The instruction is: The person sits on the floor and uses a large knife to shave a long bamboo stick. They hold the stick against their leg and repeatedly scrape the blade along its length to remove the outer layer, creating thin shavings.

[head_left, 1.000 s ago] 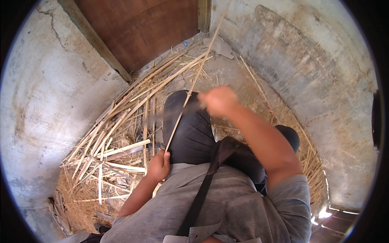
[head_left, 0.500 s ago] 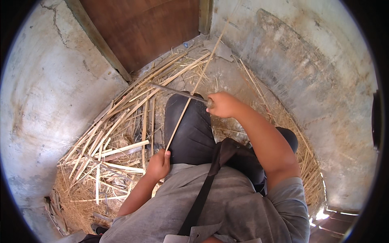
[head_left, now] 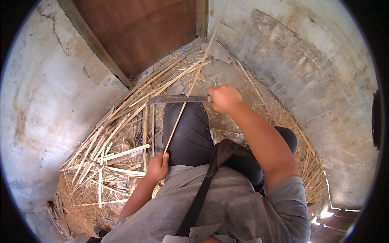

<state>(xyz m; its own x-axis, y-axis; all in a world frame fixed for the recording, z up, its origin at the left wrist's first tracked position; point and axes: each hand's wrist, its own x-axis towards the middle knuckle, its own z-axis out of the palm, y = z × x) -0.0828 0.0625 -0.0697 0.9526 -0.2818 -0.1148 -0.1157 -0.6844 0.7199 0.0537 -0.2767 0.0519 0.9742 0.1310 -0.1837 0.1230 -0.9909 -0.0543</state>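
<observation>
A long thin bamboo strip [head_left: 176, 123] slants away from me across my dark-trousered knee toward the wall corner. Its near end is in my left hand [head_left: 158, 166], thumb laid along it, beside my thigh. My right hand [head_left: 225, 99] is closed around the handle of a long-bladed machete [head_left: 172, 99], held out past the knee. The blade lies crosswise over the strip with its broad side showing, its tip pointing left. At the crossing the blade hides a short length of the strip; whether the edge bites into it I cannot tell.
A heap of split bamboo strips [head_left: 117, 125] covers the floor at left, with fine shavings [head_left: 87, 216] around it. More shavings and strips [head_left: 311, 172] lie along the right wall [head_left: 324, 93]. A brown door [head_left: 139, 34] stands ahead, next to the left wall [head_left: 52, 93].
The machete has turned from slanting and edge-on to nearly level with its broad side showing. My right hand has rolled over slightly upward; the strip's far end has swung a little left.
</observation>
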